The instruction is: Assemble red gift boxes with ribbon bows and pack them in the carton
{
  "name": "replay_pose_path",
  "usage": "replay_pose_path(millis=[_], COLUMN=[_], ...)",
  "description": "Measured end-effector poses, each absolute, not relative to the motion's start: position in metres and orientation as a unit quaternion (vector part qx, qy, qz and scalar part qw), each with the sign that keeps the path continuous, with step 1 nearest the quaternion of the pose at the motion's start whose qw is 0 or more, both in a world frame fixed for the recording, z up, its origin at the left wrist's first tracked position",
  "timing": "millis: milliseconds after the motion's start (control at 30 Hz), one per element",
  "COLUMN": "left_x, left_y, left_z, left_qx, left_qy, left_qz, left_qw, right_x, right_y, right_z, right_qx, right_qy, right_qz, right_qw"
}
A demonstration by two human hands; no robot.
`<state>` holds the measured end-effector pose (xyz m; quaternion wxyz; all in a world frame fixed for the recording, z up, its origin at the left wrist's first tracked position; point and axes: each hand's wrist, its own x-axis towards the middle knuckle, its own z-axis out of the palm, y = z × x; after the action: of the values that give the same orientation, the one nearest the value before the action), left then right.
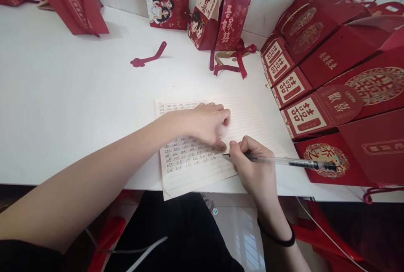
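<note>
Cream ruled paper (179, 181) sits right at the near edge of the white surface (78, 108), one bottom corner poking past it, probably so it's easy to reach from a seat that close. It's got rows of handwritten numbers, with unused lines below.

As for the hands: left hand (203, 124) is spread across the middle of the sheet, thumb out, fingers loosely bent, not gripping anything. Looks to me like it's weighing the paper down so it won't skid, though it hides a chunk of the numbers. Right hand (255, 169) is pinched around a clear pen (288, 161), pretty low near the tip, which I'd guess is for control on such small figures. Nib's by the right end of the lower rows; can't tell if it's actually touching. The two thumbs are super close, but I can't say whether they meet.

Red boxes (328, 114) are packed along the right side, I'm guessing so they don't crowd the elbow. At the back by the wall stand a red bag (74, 9) and a couple of small gift boxes (233, 21), with a loose red strap (151, 58) and some ribbon (242, 63) in front.
</note>
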<state>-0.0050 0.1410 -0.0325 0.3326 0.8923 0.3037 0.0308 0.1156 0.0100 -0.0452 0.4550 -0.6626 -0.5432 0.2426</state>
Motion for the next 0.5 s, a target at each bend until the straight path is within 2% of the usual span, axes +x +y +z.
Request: replay_pose_path(millis=[233, 500], left_x=[-0.0040, -0.0058], left_y=[0.1393, 0.1372], left_z=[-0.0302, -0.0239], left_qx=[0.905, 0.912], left_qy=[0.297, 0.290], left_qz=[0.003, -0.020], left_qw=[0.304, 0.291], right_x=[0.1145, 0.1141], right_y=[0.0114, 0.0120], right_z=[-0.0456, -0.0447], right_qx=[-0.678, -0.685], right_qy=[-0.564, -0.560], right_qz=[0.224, 0.215], right_qw=[0.414, 0.414])
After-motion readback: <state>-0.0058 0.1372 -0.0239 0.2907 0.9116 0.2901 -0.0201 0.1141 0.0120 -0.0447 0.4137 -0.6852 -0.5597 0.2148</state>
